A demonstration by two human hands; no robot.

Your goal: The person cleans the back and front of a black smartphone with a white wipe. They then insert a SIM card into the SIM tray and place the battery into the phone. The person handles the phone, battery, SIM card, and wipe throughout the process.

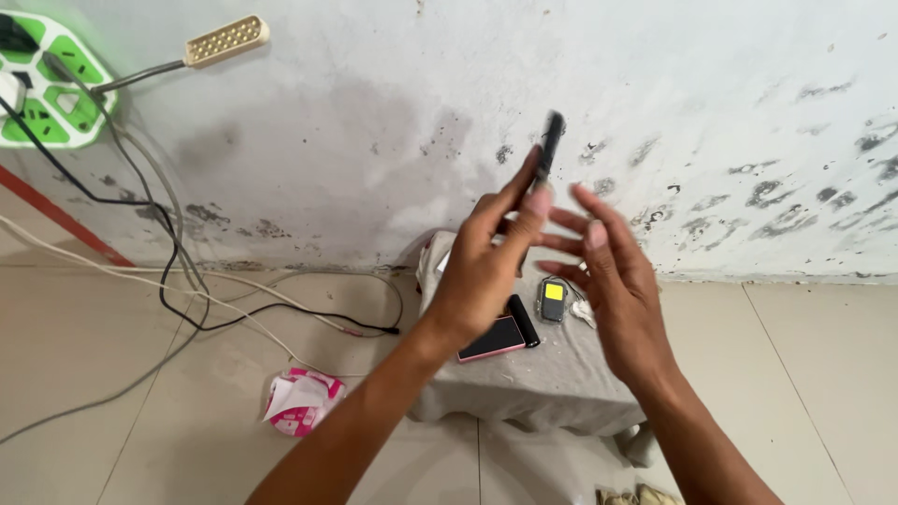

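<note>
Tiled floor (140, 411), stained white wall (393, 103). Small cloth-covered stool (552, 383) against wall; phone (491, 339), black tube (524, 320), yellow-faced gadget (553, 300) near stool's back edge. Left hand (482, 266) pinches slim black stick (549, 148) upright above stool. Right hand (613, 271) open, fingers spread, holding nothing. Stick type unclear. Pink packet (301, 402) on floor, power strip (51, 79) on wall.

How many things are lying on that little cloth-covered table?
3 that I can see: a dark phone, a black cylinder beside it, and a small grey device with a yellow patch. The raised hands may hide more.
</note>
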